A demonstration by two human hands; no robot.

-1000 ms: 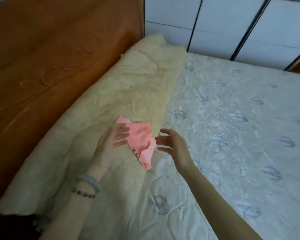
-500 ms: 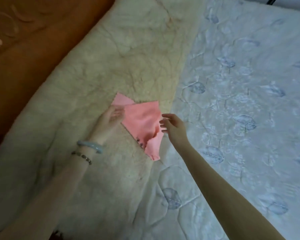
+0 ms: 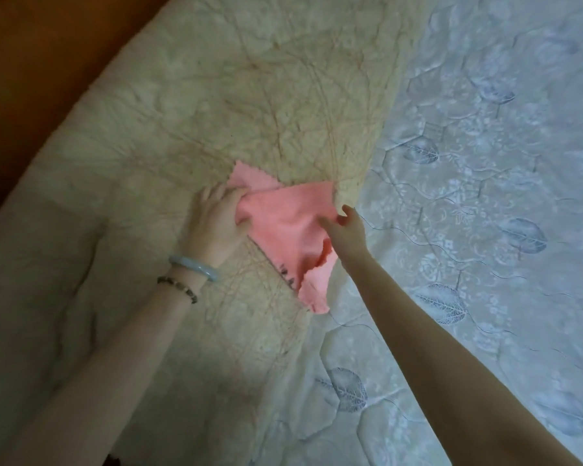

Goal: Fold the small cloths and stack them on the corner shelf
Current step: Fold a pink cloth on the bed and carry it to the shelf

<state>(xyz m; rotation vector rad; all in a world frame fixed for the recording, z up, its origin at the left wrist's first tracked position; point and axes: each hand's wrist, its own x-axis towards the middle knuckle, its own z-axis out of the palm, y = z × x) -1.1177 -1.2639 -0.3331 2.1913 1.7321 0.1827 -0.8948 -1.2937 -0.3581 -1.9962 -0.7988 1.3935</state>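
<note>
A small pink cloth (image 3: 283,227) lies crumpled on the bed, partly on the cream blanket (image 3: 216,95) and partly on the white quilted mattress (image 3: 485,196). It has zigzag edges and a dark print near its lower edge. My left hand (image 3: 216,220) grips the cloth's left side, fingers curled into the fabric. My right hand (image 3: 345,230) reaches onto the cloth's right side, with thumb and fingers at the fabric near its upper right corner. The corner shelf is out of view.
A brown wooden headboard (image 3: 31,45) runs along the upper left. The cream blanket covers the left half of the bed. The mattress with a grey leaf pattern stretches to the right.
The camera has tilted down and closer. My left hand has closed on the cloth's left side, and my right hand has moved onto the cloth's right part.
</note>
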